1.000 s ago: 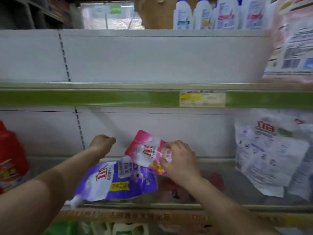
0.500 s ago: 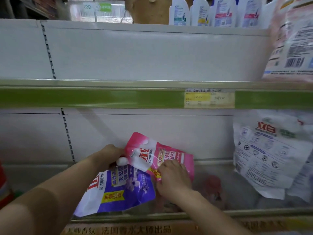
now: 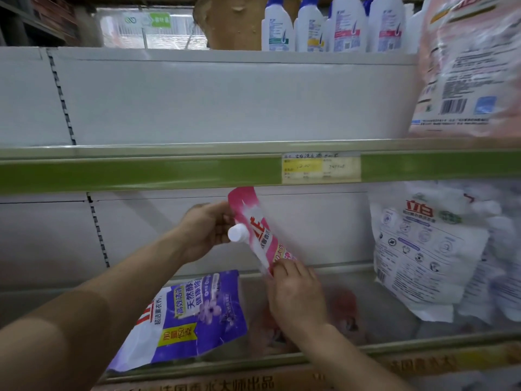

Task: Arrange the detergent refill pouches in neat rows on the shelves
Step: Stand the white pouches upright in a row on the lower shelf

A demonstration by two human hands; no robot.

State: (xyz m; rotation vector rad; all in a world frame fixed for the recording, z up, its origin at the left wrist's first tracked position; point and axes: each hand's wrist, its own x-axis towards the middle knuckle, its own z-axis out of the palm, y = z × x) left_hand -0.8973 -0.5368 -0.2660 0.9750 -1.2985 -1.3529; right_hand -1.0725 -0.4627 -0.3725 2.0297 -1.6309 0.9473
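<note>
A pink refill pouch (image 3: 260, 234) with a white cap stands nearly upright and edge-on above the lower shelf (image 3: 394, 341). My left hand (image 3: 204, 228) holds its upper part from behind, beside the cap. My right hand (image 3: 296, 294) grips its bottom edge. A purple pouch (image 3: 191, 317) lies flat on the shelf below my left arm, label up. At the right end of the same shelf, white pouches (image 3: 423, 249) lean against each other. Something pink-red lies blurred behind the shelf's clear front lip, under my right hand.
A green price rail (image 3: 141, 172) with a yellow tag (image 3: 321, 167) fronts the upper shelf, which holds a pink-white pouch (image 3: 465, 66) at its right end. White shampoo bottles (image 3: 332, 24) stand above. The back panel (image 3: 197, 103) is bare white metal.
The pink pouch has been lifted off the purple one and turned from lying tilted to nearly upright. My left hand rose with it and my right hand stayed at its bottom edge.
</note>
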